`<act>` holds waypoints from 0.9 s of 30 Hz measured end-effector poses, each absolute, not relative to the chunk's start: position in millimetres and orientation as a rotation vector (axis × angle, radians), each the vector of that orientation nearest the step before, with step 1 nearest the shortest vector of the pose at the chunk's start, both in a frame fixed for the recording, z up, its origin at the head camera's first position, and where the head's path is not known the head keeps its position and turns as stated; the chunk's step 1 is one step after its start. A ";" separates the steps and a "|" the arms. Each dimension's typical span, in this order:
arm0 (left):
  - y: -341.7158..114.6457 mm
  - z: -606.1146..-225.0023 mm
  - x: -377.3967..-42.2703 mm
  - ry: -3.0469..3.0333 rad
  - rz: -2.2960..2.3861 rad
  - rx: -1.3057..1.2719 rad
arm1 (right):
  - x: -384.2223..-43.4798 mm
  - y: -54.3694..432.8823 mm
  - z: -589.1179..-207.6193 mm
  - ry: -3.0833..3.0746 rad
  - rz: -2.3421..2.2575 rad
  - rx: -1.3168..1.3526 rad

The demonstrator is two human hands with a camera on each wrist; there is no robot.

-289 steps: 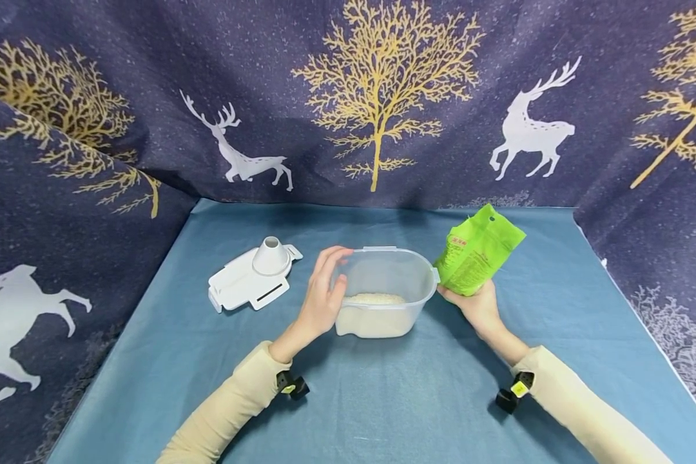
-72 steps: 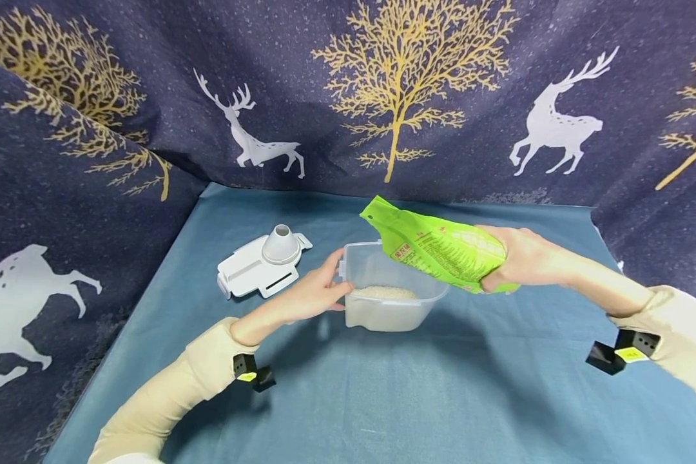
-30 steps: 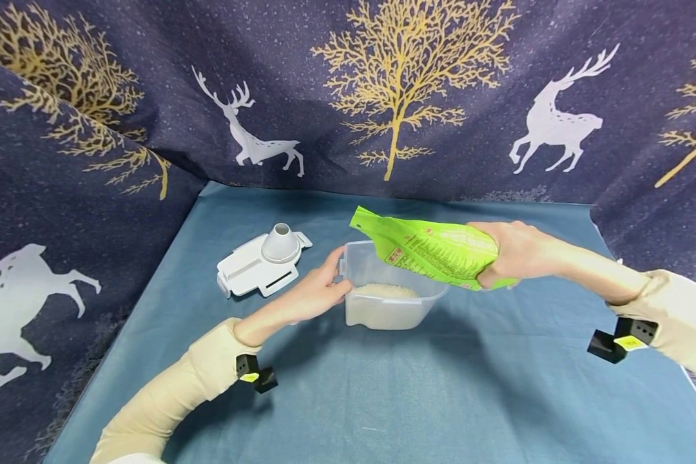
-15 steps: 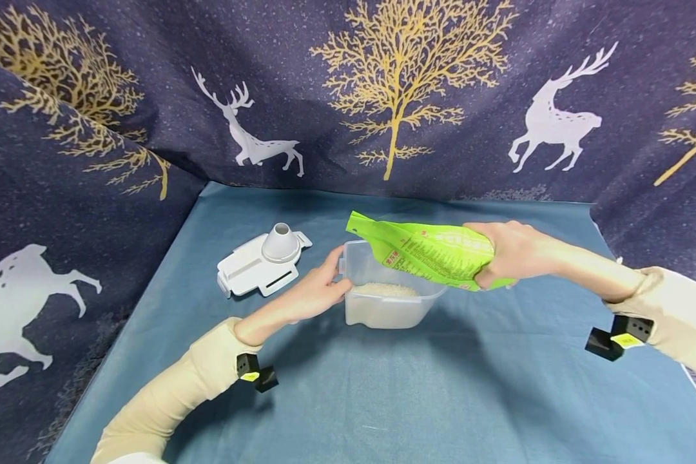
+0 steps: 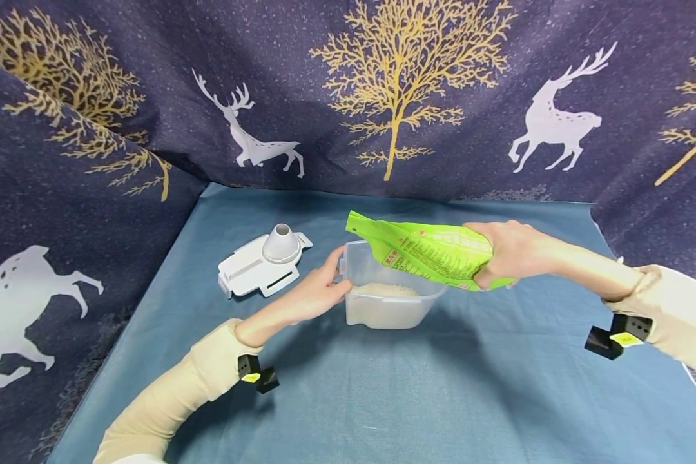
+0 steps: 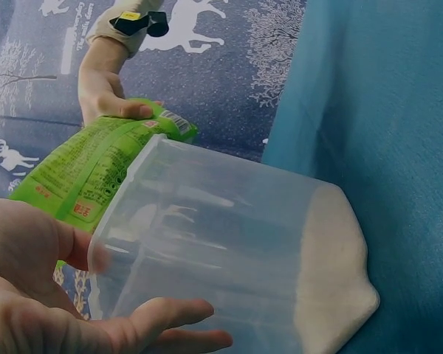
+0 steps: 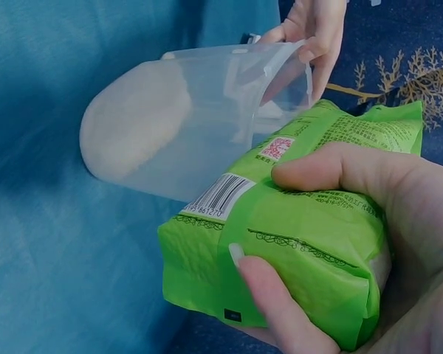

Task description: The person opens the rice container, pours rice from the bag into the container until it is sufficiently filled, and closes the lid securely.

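A translucent plastic container (image 5: 390,314) stands on the cloth with white, rice-like grains (image 5: 385,290) in its bottom. My left hand (image 5: 314,293) grips its left end, thumb at the rim and fingers spread along the outer wall in the left wrist view. In my right hand (image 5: 513,252) is a green bag (image 5: 435,253), held by its bottom end from the right. The bag lies almost level over the container, its top end pointing left and sloping past the far rim. The right wrist view shows the thumb across the bag's printed side. The bag's mouth is hidden, and no falling grains show.
Left of the container lies a white lid (image 5: 255,269) with a slot, and a white cone-shaped funnel (image 5: 281,243) sits on it. Blue cloth (image 5: 348,399) covers the table. A dark curtain (image 5: 452,154) with deer and trees hangs behind.
Earlier my right hand held the bag upright, right of the container. It has since tipped leftward over the opening, sinking slightly in the last second. My left hand has shifted down the left end.
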State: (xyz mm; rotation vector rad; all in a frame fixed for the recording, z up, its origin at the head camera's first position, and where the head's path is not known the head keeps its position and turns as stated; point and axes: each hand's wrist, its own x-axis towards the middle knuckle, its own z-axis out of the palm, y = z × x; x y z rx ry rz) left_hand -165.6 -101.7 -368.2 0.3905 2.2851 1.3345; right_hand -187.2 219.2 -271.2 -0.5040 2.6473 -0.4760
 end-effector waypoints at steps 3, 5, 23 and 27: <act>-101.7 -368.6 -165.7 2.291 1.329 0.394 | -186.9 218.4 -270.4 2.629 -0.489 -0.481; -101.8 -368.8 -165.7 2.292 1.325 0.397 | -186.9 218.0 -269.9 2.624 -0.491 -0.473; -104.5 -371.8 -165.1 2.276 1.333 0.431 | -187.1 214.9 -266.7 2.591 -0.477 -0.448; -104.5 -372.7 -165.8 2.282 1.331 0.439 | -187.5 213.8 -266.1 2.595 -0.465 -0.454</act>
